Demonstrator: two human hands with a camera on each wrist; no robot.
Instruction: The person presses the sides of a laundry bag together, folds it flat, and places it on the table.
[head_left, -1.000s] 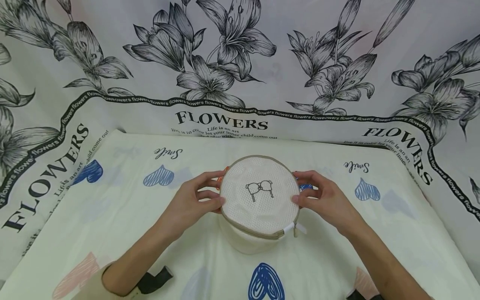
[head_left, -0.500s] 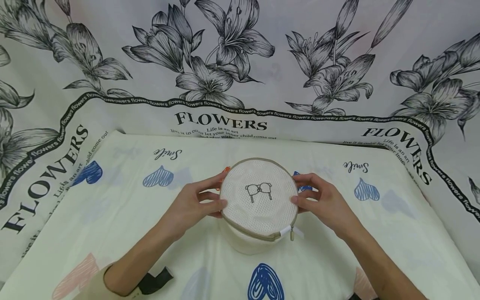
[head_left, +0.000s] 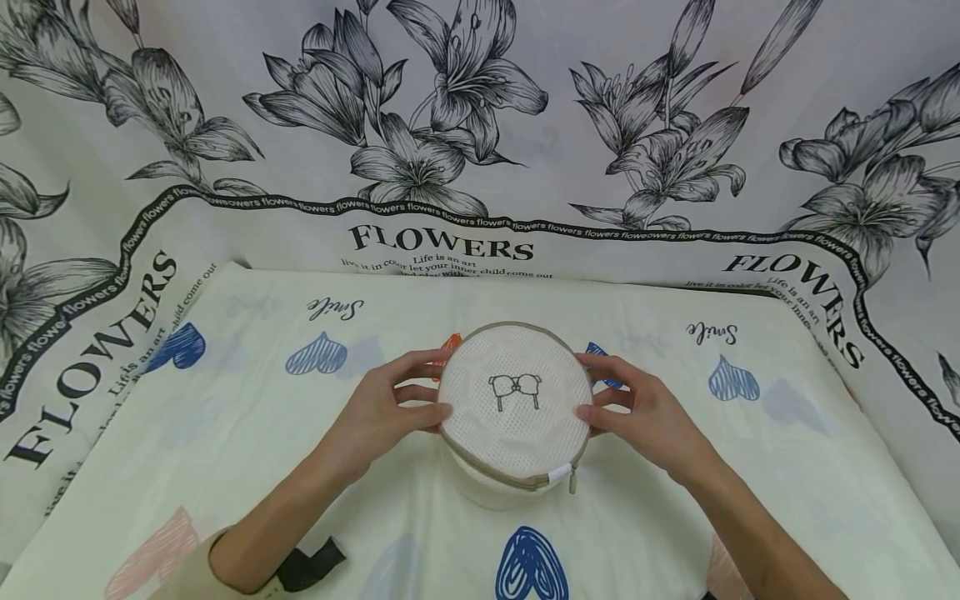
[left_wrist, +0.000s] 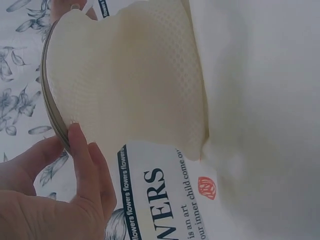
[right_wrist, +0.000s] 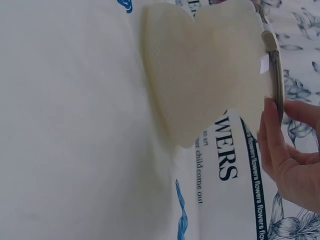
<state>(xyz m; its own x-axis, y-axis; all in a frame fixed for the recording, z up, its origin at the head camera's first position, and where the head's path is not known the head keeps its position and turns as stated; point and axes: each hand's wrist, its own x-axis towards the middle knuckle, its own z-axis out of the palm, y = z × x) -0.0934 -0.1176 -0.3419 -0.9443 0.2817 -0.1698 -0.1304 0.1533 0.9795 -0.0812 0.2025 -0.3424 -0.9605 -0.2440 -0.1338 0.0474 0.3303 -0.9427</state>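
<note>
A round white mesh laundry bag (head_left: 517, 442) stands upright on the bed-like surface, its flat lid facing up with an embroidered motif of two joined cups and straps. A beige zip (head_left: 487, 471) runs round the lid's edge, its pull (head_left: 573, 482) at the front right. My left hand (head_left: 386, 404) pinches the rim on the left, thumb on top and fingers below. Opposite it, my right hand (head_left: 645, 417) pinches the rim in the same way. In both wrist views the soft side wall (left_wrist: 145, 85) sags with a dent between top and base.
Beneath the bag spreads a pale cloth (head_left: 262, 467) printed with hearts and the word Smile. Behind hangs a white curtain (head_left: 555, 158) with black lilies and lettering. Small orange (head_left: 450, 343) and blue (head_left: 600, 367) prints show beside the bag.
Between my hands the lid has turned slightly clockwise and come a little lower and closer. The zip pull has moved left; my right hand has shifted slightly left.
</note>
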